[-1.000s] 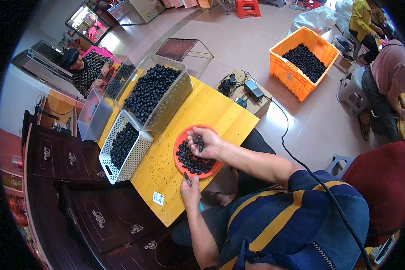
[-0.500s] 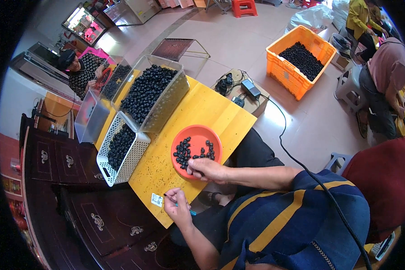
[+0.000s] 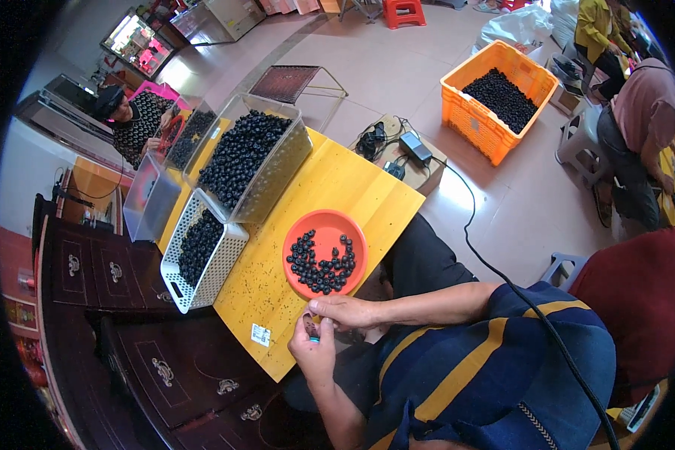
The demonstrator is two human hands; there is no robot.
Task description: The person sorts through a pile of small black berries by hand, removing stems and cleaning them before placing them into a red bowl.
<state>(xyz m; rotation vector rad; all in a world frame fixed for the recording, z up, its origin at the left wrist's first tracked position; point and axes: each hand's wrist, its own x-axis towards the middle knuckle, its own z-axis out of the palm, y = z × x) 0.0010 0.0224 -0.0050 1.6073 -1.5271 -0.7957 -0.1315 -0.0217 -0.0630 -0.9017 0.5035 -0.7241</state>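
Just off the near edge of the yellow table (image 3: 352,176), my two hands meet. My left hand (image 3: 313,352) is closed around a slim tool with a teal handle (image 3: 314,340), mostly hidden by the fingers. My right hand (image 3: 349,311) pinches at the left fingertips; whatever is between its fingers is too small to make out. Right beyond them lies an orange-red round dish (image 3: 325,232) with several small black round pieces (image 3: 326,277), some showing a hole or pale spot.
A white perforated basket (image 3: 202,301) and a clear bin (image 3: 277,180) hold more black pieces, left. A white label (image 3: 261,334) lies on the table among dark crumbs. An orange crate (image 3: 476,124) stands on the floor. A black cable (image 3: 495,266) crosses my right side. Other people sit around.
My right hand has moved from the dish toward me and met my left hand. The left hand has shifted right and slightly up, still holding the teal-handled tool.
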